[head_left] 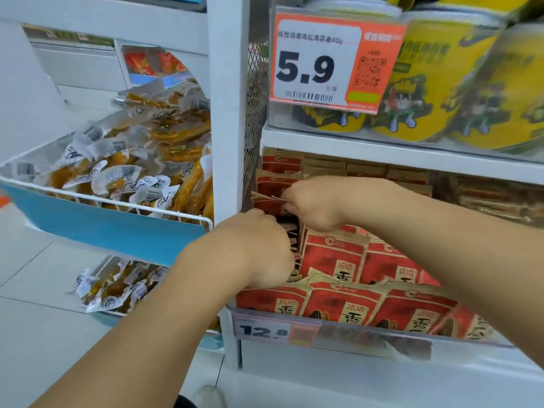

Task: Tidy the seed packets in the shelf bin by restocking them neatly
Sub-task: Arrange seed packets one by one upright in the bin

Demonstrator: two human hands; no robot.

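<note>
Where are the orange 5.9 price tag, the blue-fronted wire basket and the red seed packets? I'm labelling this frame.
orange 5.9 price tag (pixel 306 67): head view, on the printed digits.
blue-fronted wire basket (pixel 103 225): head view, front panel.
red seed packets (pixel 332 254): head view, one packet's face.

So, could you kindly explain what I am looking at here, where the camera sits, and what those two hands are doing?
There is no machine: a person wears a wide-angle camera on the head, so this one picture looks forward and down at their own arms. Both hands reach into a shelf bin of red seed packets. The left hand and the right hand each have fingers curled on packets at the bin's left end. Above stand yellow tubs behind a 5.9 price tag. To the left hangs a blue basket of vacuum-packed snacks.
</note>
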